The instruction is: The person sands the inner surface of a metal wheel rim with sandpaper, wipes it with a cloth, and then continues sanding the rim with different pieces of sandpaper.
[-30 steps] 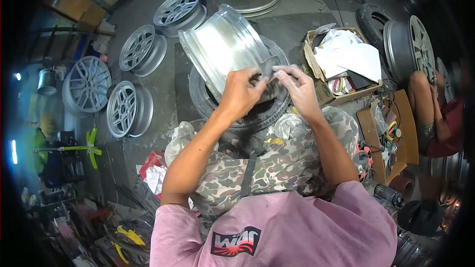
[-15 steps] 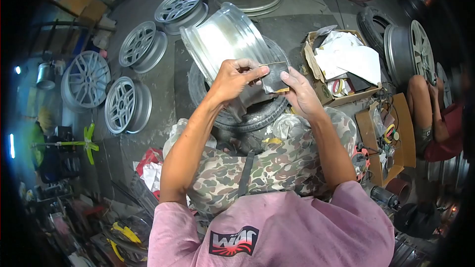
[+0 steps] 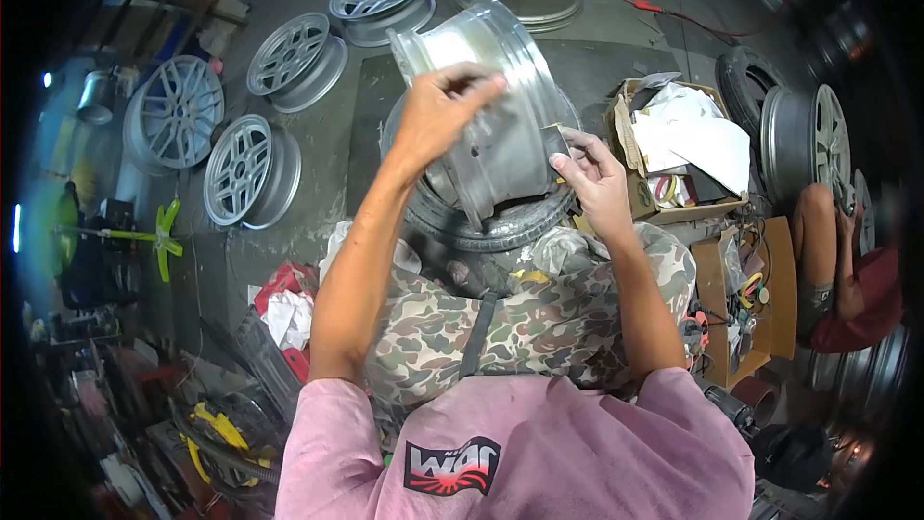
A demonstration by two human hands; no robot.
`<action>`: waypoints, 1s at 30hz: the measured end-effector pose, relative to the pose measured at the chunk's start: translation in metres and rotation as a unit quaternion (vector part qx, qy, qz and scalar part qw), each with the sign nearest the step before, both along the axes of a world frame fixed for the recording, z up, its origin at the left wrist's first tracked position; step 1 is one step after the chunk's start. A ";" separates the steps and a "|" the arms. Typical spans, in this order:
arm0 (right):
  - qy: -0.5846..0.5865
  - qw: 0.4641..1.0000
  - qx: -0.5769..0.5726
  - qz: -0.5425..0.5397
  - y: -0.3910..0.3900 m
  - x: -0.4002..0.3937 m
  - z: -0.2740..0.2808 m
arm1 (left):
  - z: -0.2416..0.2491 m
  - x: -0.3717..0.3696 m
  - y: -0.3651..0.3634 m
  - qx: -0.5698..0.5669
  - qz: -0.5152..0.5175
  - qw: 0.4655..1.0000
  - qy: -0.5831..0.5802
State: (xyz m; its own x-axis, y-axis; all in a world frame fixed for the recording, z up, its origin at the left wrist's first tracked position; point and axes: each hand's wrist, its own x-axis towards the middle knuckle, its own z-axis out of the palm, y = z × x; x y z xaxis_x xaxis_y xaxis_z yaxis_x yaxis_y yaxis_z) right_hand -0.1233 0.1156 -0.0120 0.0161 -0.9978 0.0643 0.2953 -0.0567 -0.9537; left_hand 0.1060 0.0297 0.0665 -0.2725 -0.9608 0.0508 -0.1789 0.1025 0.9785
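A bare silver wheel rim [image 3: 505, 144] leans on its side over a tyre [image 3: 481, 239] on the floor in front of me. My left hand [image 3: 443, 120] hovers over the rim's barrel with its fingers loosely bent and apart, slightly blurred. Nothing shows between them. At the rim's right side, my right hand [image 3: 599, 183] pinches a small dark piece of sandpaper [image 3: 555, 142] between thumb and fingers. The sandpaper overlaps the barrel's right part in this view.
Several silver wheels, one a multi-spoke wheel [image 3: 178, 114], stand to the left and back. A cardboard box [image 3: 624, 140] of papers and another open box [image 3: 778, 274] with tape rolls sit at right. Beyond them a person [image 3: 861, 299] crouches beside a wheel [image 3: 791, 140].
My left hand has let go of the sandpaper and moved up and left over the rim. My right hand keeps the sandpaper and has shifted slightly right. The whole view has shifted a little.
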 end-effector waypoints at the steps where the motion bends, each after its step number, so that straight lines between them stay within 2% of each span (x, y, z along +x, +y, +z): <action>1: 0.167 0.983 -0.062 -0.047 0.000 0.002 0.000 | 0.005 0.007 -0.003 -0.112 0.083 0.986 -0.090; 2: 0.329 0.932 -0.123 -0.094 0.000 0.003 0.000 | 0.002 0.021 -0.012 -0.250 0.126 0.925 -0.258; 4: 0.371 0.909 -0.161 -0.097 -0.002 0.014 0.000 | -0.002 0.031 -0.012 -0.291 0.132 0.863 -0.391; 5: 0.412 0.884 -0.198 -0.101 -0.004 0.023 -0.001 | -0.007 0.030 -0.011 -0.289 0.135 0.865 -0.388; 7: 0.491 0.823 -0.267 -0.105 -0.009 0.034 -0.005 | -0.015 0.024 -0.008 -0.299 0.099 0.823 -0.472; 8: 0.493 0.822 -0.267 -0.102 -0.009 0.039 -0.007 | -0.018 0.022 -0.008 -0.296 0.101 0.825 -0.471; 10: 0.569 0.759 -0.298 -0.109 -0.010 0.046 -0.013 | -0.021 0.016 -0.016 -0.275 0.096 0.815 -0.501; 15: 0.594 0.735 -0.312 -0.095 -0.013 0.057 -0.029 | -0.031 0.024 -0.042 -0.277 0.145 0.827 -0.467; 17: 0.562 0.730 -0.372 -0.116 -0.028 0.067 -0.026 | -0.042 0.030 -0.058 -0.325 0.235 0.826 -0.396; 18: 0.564 0.729 -0.370 -0.114 -0.035 0.075 -0.021 | -0.047 0.031 -0.063 -0.322 0.234 0.828 -0.394; 20: 0.591 0.713 -0.356 -0.126 -0.044 0.088 -0.009 | -0.052 0.033 -0.070 -0.229 0.329 0.892 -0.211; 21: 0.583 0.720 -0.353 -0.134 -0.039 0.087 -0.014 | -0.053 0.034 -0.071 -0.227 0.329 0.892 -0.210; 23: 0.590 0.724 -0.336 -0.121 -0.013 0.075 -0.039 | -0.052 0.037 -0.075 -0.018 0.292 0.934 -0.208; 26: 0.587 0.732 -0.325 -0.117 -0.019 0.074 -0.036 | -0.062 0.031 -0.077 -0.069 0.312 0.924 -0.208; 28: 0.571 0.721 -0.363 -0.151 -0.046 0.091 -0.015 | -0.063 0.033 -0.079 -0.076 0.304 0.927 -0.204; 30: 0.576 0.723 -0.351 -0.147 -0.047 0.098 -0.006 | -0.058 0.039 -0.076 -0.080 0.284 0.929 -0.224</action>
